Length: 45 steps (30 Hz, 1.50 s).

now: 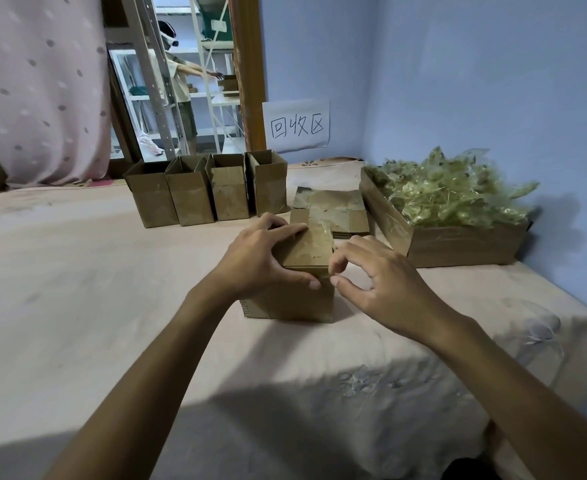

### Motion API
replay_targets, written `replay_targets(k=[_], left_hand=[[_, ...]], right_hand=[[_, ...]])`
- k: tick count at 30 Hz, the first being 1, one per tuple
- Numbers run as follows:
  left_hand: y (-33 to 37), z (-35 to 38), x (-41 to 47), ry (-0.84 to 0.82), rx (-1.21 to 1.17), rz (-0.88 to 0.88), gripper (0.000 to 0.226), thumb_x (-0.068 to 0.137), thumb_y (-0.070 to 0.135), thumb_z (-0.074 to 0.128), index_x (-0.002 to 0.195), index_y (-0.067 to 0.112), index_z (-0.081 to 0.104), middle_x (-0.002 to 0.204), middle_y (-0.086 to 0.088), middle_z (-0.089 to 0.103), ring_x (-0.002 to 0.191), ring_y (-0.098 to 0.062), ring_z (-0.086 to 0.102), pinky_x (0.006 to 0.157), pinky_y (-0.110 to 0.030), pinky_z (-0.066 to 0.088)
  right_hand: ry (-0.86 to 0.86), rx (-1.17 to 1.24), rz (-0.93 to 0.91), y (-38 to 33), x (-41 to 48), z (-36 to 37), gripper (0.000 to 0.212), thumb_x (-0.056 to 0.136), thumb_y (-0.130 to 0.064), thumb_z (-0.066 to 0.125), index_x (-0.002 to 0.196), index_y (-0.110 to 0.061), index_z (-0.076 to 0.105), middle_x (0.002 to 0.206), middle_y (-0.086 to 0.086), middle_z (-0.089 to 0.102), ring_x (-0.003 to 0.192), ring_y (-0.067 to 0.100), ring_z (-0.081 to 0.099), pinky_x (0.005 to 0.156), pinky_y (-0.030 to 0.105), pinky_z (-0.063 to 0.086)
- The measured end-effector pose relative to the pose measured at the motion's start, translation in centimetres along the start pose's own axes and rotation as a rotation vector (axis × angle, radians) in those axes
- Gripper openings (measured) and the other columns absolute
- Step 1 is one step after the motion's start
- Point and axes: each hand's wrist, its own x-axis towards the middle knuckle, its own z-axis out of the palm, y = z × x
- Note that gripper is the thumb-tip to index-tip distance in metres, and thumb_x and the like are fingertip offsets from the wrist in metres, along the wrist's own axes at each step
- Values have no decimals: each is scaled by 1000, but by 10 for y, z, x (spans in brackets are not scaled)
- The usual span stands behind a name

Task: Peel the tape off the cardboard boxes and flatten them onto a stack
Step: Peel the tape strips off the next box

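Observation:
A small taped cardboard box (295,299) stands in the middle of the cloth-covered table (94,289). My left hand (260,258) grips its top left side, fingers over the lid and thumb on the front. My right hand (371,275) is at the box's top right corner, thumb and forefinger pinching at the tape edge (330,273). Behind the box lies a stack of flattened boxes (333,209). Several open upright boxes (205,192) stand in a row further back.
A large cardboard box full of crumpled peeled tape (458,216) sits at the right by the blue wall. A paper sign (295,124) hangs on the wall. A mirror (181,81) at the back shows a person; a pink curtain hangs left.

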Motion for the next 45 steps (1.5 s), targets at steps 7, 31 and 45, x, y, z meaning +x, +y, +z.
replay_targets(k=[7,31,45], left_hand=[[-3,-8,3,-19,-34,-59,109,53,74,80,150,35,50,136,9,46,122,-9,44,109,-32,41],[6,1,2,-19,57,-52,117,49,86,74,151,36,49,137,8,46,127,-17,46,103,-36,44],[2,1,-14,30,18,19,116,47,93,66,149,41,50,135,13,44,126,-14,47,106,-40,44]], right_hand=[[-49,101,115,14,-15,-2,13,93,-21,67,94,-29,57,101,-15,65,112,14,59,92,45,48],[98,123,268,9,9,14,18,88,-28,77,77,-20,65,83,-9,65,83,17,62,79,45,53],[-139,341,250,8,9,-8,18,79,-18,73,66,-17,60,77,-3,63,77,19,61,78,45,53]])
